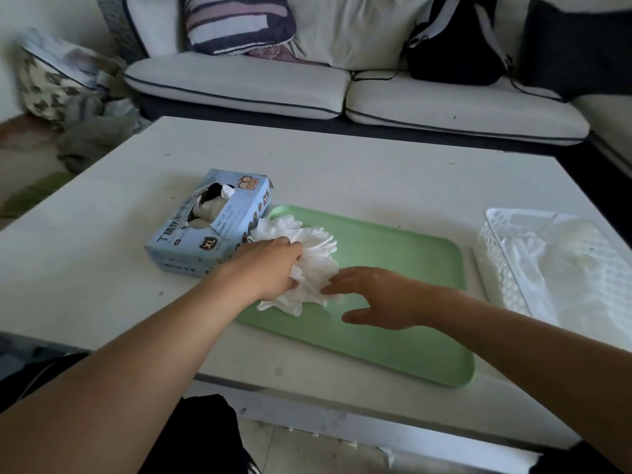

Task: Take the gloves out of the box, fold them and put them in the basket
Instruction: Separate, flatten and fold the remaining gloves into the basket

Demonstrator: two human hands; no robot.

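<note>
- Blue cardboard box (208, 227) lies flat on the white desk (376, 172), left of centre, its long axis running from the near left to the far right; the torn top opening shows pale gloves inside.
- Left hand (270, 265) has its fingers curled into a crumpled white bunch of gloves (313, 265), gripping it at the left end of the green tray (403, 302), just beside the box.
- The bunch is wrinkled and ruffled, stretching from the far left toward the near right, with glove fingers poking out at its near edge.
- Right hand (379, 297) is spread with relaxed fingers, its fingertips touching the bunch's right side.
- White perforated basket (513, 268) stands at the desk's right edge, holding white material.
- A pale sofa (239, 87) with cushions and a black bag (455, 46) sits behind.
</note>
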